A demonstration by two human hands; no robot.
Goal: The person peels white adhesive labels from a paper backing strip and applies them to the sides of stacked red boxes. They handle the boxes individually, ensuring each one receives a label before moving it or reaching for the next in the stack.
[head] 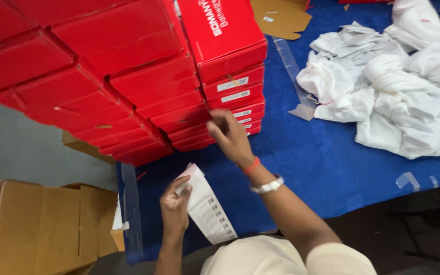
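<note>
At frame centre the right hand (230,136), fingers loosely open, touches the stacked red cardboard boxes (232,97) directly above it, while the left hand (174,206) grips a white label strip (207,206) lower down.

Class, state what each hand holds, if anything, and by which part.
Left hand pinches the white paper label strip at its top end. Right hand touches the stacked red cardboard boxes; no visible hold.

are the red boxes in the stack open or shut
Shut: every red box in the stack has its lid down flat; the right hand touches one box end.

Red boxes (128,76), blue table cover (322,158), white cloths (398,86), seemingly white label sheet (207,206)
</note>
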